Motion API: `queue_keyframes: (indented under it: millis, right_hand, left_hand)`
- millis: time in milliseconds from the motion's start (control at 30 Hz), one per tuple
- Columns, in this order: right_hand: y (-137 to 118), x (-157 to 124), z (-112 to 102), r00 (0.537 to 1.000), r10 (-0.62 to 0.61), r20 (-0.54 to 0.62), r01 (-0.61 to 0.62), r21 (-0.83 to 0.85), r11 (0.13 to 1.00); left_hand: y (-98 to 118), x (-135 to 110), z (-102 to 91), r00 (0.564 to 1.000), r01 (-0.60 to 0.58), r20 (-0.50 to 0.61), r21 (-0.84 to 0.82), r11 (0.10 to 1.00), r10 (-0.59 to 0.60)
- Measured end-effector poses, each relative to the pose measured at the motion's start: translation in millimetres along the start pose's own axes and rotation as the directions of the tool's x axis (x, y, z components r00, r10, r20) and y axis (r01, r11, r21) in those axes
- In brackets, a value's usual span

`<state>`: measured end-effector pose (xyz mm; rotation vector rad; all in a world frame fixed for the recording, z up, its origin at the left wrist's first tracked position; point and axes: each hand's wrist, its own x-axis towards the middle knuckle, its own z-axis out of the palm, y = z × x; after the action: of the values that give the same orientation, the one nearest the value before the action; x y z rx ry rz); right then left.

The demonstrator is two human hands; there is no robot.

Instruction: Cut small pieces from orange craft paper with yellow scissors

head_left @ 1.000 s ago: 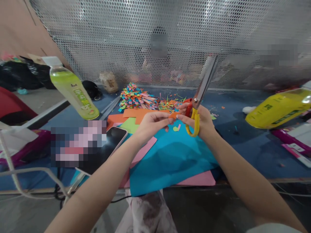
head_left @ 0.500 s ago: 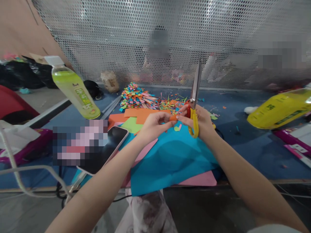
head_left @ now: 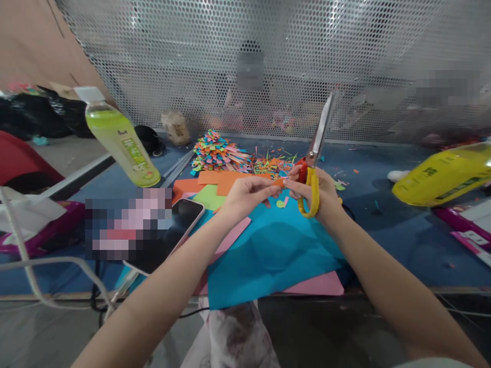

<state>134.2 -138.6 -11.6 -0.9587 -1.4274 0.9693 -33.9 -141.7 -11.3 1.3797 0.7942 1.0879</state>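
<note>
My left hand (head_left: 245,197) pinches a small orange paper piece (head_left: 279,182) over the blue sheet (head_left: 268,250). Touching the same piece from the right, my right hand (head_left: 320,194) grips scissors (head_left: 316,148) with red and yellow handles. The blades are closed and point up and slightly right. Below the hands lie small green and pink scraps (head_left: 282,203) on the blue sheet.
A pile of coloured paper strips (head_left: 217,152) and cuttings (head_left: 270,164) lies behind orange sheets (head_left: 220,180). A phone (head_left: 169,235) rests at left, a green bottle (head_left: 118,138) behind it, a yellow bag (head_left: 445,174) at right. Perforated metal screen (head_left: 268,66) closes the back.
The scissor blades swung from tilted right to upright, then back to tilted right. Both hands stayed together on the orange piece.
</note>
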Motion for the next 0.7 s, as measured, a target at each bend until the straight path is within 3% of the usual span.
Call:
queue_keyframes:
  millis: [133,367,600,700]
  right_hand:
    - [2.7,1.2,1.4,0.999,0.029,-0.020,-0.028,0.038,0.999]
    - [3.4,3.5,1.2,0.996,0.081,0.022,-0.082,0.036,0.996]
    - [0.5,3.7,1.2,0.998,0.068,0.012,-0.068,-0.041,0.997]
    - [-0.5,3.8,1.8,0.996,0.084,0.043,-0.080,-0.093,0.992]
  left_hand:
    - [-2.0,1.6,-0.2,0.992,0.124,0.022,-0.227,0.966,-0.122]
    - [2.0,-1.4,1.9,0.996,0.090,-0.011,0.025,0.996,-0.089]
    - [-5.6,3.2,-1.9,0.991,-0.016,-0.130,-0.005,1.000,0.015]
    - [-6.4,3.0,-4.8,0.993,-0.034,-0.109,0.035,0.999,0.037]
